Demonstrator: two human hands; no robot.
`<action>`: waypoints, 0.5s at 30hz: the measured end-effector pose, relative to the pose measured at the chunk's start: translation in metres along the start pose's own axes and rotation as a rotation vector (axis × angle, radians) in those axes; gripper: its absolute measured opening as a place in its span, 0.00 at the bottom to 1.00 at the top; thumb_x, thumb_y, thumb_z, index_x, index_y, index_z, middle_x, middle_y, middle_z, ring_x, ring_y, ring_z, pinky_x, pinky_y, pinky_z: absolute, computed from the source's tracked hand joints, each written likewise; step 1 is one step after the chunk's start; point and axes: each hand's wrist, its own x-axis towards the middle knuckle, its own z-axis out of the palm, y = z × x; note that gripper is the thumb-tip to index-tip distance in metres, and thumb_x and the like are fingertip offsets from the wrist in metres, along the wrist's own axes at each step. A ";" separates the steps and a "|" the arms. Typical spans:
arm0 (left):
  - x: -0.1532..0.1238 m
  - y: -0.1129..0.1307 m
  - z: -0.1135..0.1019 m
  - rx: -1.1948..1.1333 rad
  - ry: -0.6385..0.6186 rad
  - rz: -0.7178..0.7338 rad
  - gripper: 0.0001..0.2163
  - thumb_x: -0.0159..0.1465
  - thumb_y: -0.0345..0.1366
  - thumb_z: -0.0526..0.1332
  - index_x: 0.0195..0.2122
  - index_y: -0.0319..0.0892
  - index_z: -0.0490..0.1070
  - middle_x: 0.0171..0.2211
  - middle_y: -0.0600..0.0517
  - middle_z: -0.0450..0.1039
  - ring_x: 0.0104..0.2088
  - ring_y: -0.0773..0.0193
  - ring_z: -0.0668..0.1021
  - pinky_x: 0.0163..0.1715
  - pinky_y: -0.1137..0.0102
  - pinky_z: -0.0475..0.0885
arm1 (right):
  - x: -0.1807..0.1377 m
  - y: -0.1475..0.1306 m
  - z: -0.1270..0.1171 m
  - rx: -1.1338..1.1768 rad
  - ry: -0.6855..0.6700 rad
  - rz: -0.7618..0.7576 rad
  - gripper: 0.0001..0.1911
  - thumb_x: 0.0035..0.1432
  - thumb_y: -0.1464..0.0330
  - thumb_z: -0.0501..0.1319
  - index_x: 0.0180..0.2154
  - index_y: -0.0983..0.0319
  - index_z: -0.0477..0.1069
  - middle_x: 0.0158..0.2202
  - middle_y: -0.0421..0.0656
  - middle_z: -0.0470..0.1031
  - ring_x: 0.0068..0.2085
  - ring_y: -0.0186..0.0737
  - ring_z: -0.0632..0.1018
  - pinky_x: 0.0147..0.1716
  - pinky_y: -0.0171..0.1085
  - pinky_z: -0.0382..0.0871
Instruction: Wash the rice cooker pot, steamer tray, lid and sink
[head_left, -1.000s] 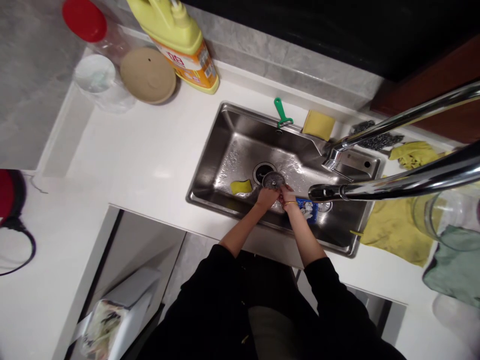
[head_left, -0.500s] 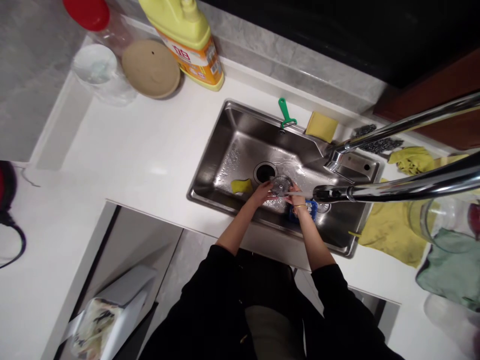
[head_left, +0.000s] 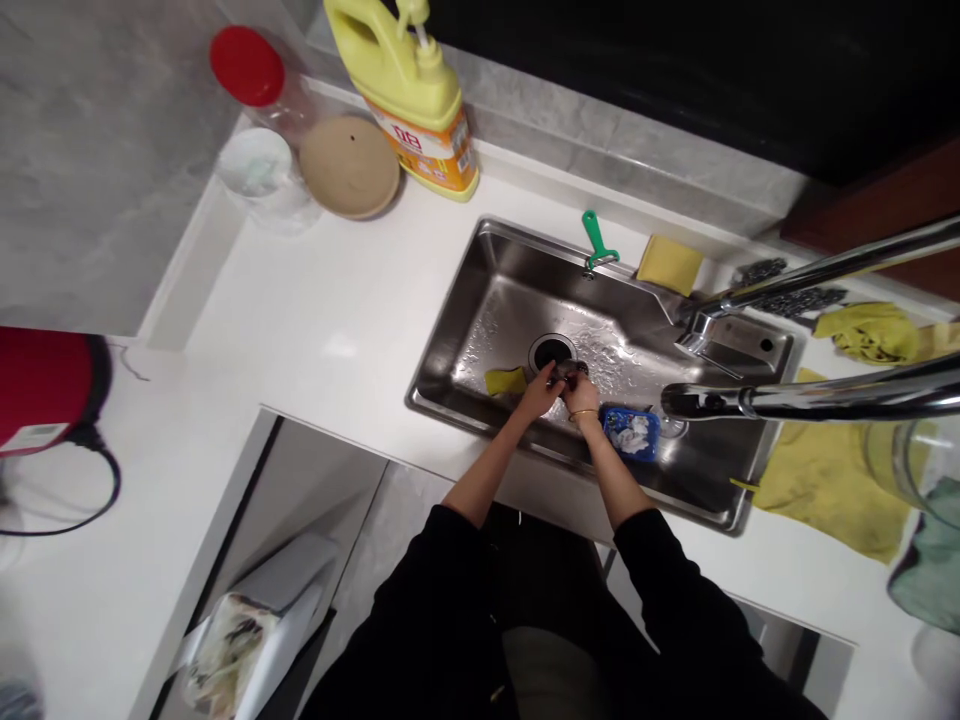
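Over the stainless steel sink (head_left: 442, 345), both hands meet just beside the round drain opening (head_left: 553, 350). Between them is a small dark metal sink strainer (head_left: 574, 369), seen edge-on and partly covered by fingers. My left hand (head_left: 541, 392) has its fingers closed on the strainer's left side. On its right side, my right hand (head_left: 580, 394) is closed too, with a thin bracelet at the wrist. A yellow sponge (head_left: 505, 381) lies on the sink floor left of my left hand. To the right of my right wrist sits a blue tray (head_left: 651, 440) with whitish scraps inside.
A chrome faucet (head_left: 705, 400) reaches in from the right. Along the back rim lie a green peeler (head_left: 594, 235) and a yellow sponge pad (head_left: 670, 264). A yellow detergent bottle (head_left: 427, 120) and a tan round board (head_left: 349, 167) stand at back left; yellow cloth (head_left: 821, 480) lies right.
Both hands have drawn closer together and left, away from under the faucet. The strainer has tilted from showing its round face to edge-on. The water stream no longer shows.
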 end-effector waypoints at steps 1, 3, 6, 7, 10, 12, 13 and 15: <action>-0.003 0.001 -0.007 0.043 -0.023 -0.006 0.33 0.65 0.37 0.61 0.70 0.36 0.55 0.63 0.37 0.68 0.61 0.52 0.73 0.64 0.55 0.65 | 0.005 -0.004 0.004 -0.029 -0.010 -0.013 0.17 0.62 0.73 0.58 0.52 0.66 0.74 0.47 0.52 0.80 0.47 0.45 0.81 0.47 0.36 0.71; -0.012 0.004 -0.025 0.139 -0.058 -0.022 0.34 0.66 0.36 0.60 0.71 0.36 0.51 0.67 0.37 0.62 0.66 0.51 0.68 0.66 0.55 0.61 | 0.017 -0.013 0.012 -0.092 -0.025 -0.024 0.18 0.62 0.74 0.58 0.52 0.68 0.74 0.48 0.54 0.80 0.48 0.45 0.81 0.47 0.34 0.71; -0.028 0.008 -0.055 0.311 -0.061 -0.026 0.32 0.66 0.37 0.58 0.71 0.35 0.52 0.69 0.36 0.56 0.69 0.48 0.62 0.67 0.53 0.60 | 0.039 -0.026 0.025 -0.226 -0.067 -0.006 0.18 0.65 0.74 0.55 0.55 0.68 0.73 0.50 0.56 0.80 0.49 0.45 0.81 0.48 0.35 0.71; -0.032 0.008 -0.065 0.354 -0.052 -0.029 0.32 0.67 0.37 0.58 0.70 0.34 0.53 0.69 0.35 0.57 0.69 0.47 0.63 0.66 0.52 0.60 | 0.048 -0.030 0.029 -0.264 -0.087 0.005 0.18 0.65 0.74 0.55 0.54 0.69 0.74 0.50 0.57 0.79 0.49 0.45 0.81 0.49 0.36 0.72; -0.040 0.007 -0.089 0.430 -0.011 -0.013 0.31 0.66 0.36 0.58 0.70 0.34 0.55 0.67 0.35 0.62 0.67 0.46 0.66 0.66 0.51 0.62 | 0.074 -0.037 0.041 -0.314 -0.133 0.034 0.18 0.65 0.77 0.54 0.52 0.71 0.76 0.49 0.60 0.79 0.50 0.47 0.81 0.51 0.40 0.72; -0.042 0.006 -0.100 0.443 0.011 0.014 0.31 0.66 0.37 0.58 0.70 0.35 0.56 0.67 0.35 0.62 0.67 0.46 0.66 0.67 0.51 0.61 | 0.088 -0.040 0.049 -0.321 -0.142 0.041 0.18 0.65 0.79 0.52 0.50 0.72 0.77 0.48 0.61 0.79 0.52 0.47 0.80 0.53 0.40 0.71; -0.042 0.005 -0.105 0.441 0.017 0.026 0.31 0.66 0.37 0.58 0.70 0.36 0.56 0.67 0.36 0.61 0.67 0.47 0.66 0.67 0.51 0.60 | 0.094 -0.041 0.054 -0.328 -0.148 0.041 0.18 0.65 0.80 0.52 0.51 0.72 0.76 0.48 0.61 0.79 0.52 0.47 0.79 0.54 0.40 0.70; -0.041 0.003 -0.112 0.434 0.024 0.039 0.31 0.66 0.38 0.58 0.70 0.36 0.55 0.67 0.36 0.61 0.68 0.48 0.65 0.68 0.52 0.59 | 0.104 -0.040 0.062 -0.344 -0.158 0.041 0.19 0.66 0.81 0.50 0.51 0.73 0.76 0.49 0.61 0.79 0.53 0.47 0.79 0.55 0.41 0.69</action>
